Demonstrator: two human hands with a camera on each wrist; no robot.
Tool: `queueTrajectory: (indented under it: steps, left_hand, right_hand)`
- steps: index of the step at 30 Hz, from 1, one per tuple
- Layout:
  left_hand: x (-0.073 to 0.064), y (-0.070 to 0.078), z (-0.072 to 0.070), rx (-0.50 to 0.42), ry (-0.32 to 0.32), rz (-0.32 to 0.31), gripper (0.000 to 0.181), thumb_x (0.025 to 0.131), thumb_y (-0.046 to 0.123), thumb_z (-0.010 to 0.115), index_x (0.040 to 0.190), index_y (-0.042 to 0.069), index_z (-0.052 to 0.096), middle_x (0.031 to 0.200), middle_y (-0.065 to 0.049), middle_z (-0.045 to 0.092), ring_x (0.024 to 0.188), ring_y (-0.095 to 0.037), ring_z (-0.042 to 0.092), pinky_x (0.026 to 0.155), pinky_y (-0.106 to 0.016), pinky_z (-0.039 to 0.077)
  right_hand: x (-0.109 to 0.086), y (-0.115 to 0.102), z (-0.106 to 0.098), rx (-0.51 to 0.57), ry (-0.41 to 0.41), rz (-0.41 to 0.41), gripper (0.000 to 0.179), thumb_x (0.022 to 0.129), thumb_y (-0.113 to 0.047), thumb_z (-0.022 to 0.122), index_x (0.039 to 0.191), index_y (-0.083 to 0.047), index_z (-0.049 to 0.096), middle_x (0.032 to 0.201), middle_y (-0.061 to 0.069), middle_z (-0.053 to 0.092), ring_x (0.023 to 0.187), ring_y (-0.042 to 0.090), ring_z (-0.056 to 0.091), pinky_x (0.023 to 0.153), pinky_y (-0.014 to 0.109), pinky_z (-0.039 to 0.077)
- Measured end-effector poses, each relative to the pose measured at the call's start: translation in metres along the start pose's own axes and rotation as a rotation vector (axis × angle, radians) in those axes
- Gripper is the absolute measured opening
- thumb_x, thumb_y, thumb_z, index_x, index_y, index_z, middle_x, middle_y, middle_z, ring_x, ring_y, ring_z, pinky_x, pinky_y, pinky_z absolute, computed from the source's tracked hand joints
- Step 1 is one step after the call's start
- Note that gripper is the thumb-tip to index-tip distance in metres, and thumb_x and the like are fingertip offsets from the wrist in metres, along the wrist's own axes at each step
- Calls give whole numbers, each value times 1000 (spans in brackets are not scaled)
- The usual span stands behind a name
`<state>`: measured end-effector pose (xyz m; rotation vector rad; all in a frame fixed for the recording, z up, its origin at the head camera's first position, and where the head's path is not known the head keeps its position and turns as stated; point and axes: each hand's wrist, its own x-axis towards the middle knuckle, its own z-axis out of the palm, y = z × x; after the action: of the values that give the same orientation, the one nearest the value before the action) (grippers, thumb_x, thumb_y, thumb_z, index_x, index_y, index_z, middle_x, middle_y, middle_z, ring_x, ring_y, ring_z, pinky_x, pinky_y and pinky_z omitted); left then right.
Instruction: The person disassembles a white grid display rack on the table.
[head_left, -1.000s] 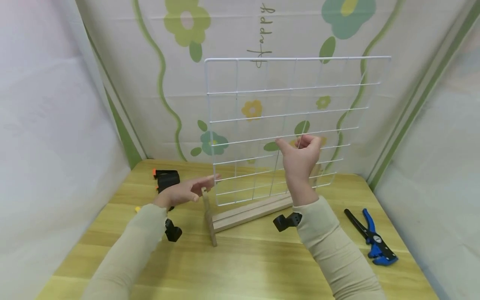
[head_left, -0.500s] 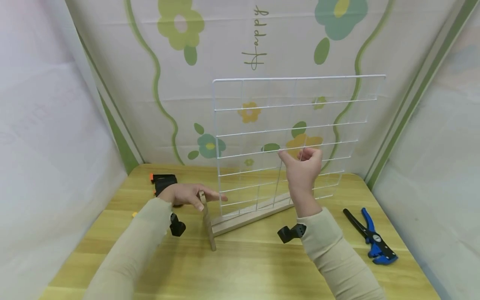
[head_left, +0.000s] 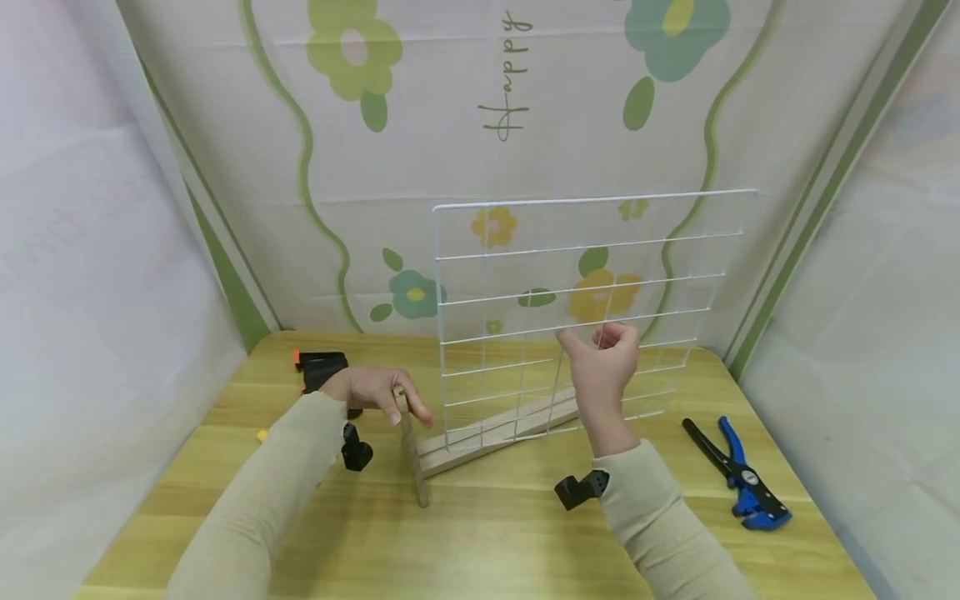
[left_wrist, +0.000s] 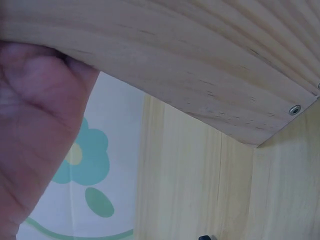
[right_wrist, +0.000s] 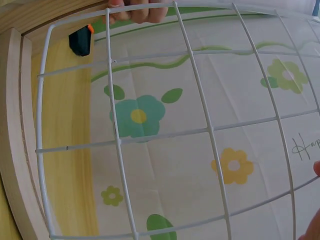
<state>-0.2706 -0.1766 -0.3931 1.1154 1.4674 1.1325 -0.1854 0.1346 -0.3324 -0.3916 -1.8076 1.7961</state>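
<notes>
A white wire grid panel (head_left: 592, 199) stands upright over a wooden stand (head_left: 414, 454), its lower edge right at the grooved crossbar in the head view. My right hand (head_left: 604, 367) pinches a wire near the panel's middle. My left hand (head_left: 372, 393) grips the top of the stand's left end piece, thumb on one side and fingers on the other. Up close in the left wrist view, the palm lies against the wood (left_wrist: 165, 65), and a screw shows at a corner. The right wrist view shows the grid's wires (right_wrist: 212, 127) beside the stand's wooden bar (right_wrist: 12, 125).
Blue-and-black pliers (head_left: 746, 483) lie at the right of the wooden table (head_left: 495, 542). Behind my left hand is a black object with orange tips (head_left: 324, 367). A small yellow thing (head_left: 262, 435) shows past the left sleeve. Flower-printed fabric (head_left: 420, 167) hangs behind.
My right hand has lowered the grid panel toward the stand's crossbar. The left hand has moved from beside the end piece to gripping its top.
</notes>
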Motion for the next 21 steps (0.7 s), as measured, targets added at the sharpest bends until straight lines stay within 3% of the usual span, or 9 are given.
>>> queueTrajectory:
  steps: [11,18,21]
  left_hand:
    - [4,-1,3,-60,-23,70,17,79,24,74,96,23,75,102,6,70,100,-14,62,95,-35,44]
    - [1,4,8,-32,-6,23,14,80,18,72,90,27,75,96,8,70,94,-12,63,94,-33,44]
    - [-1,6,10,-21,-3,35,15,80,16,70,91,26,75,95,8,70,94,-13,63,93,-33,44]
  right_hand:
    - [-7,17,-8,-30,37,24,60,67,-19,83,108,-4,41,104,5,43,100,19,41,86,29,36]
    - [-12,25,-13,-52,54,18,56,68,-17,82,102,-3,40,101,8,44,93,17,39,82,30,34]
    - [-12,29,-16,-60,54,32,58,68,-20,82,104,-4,41,101,6,42,95,18,39,83,30,35]
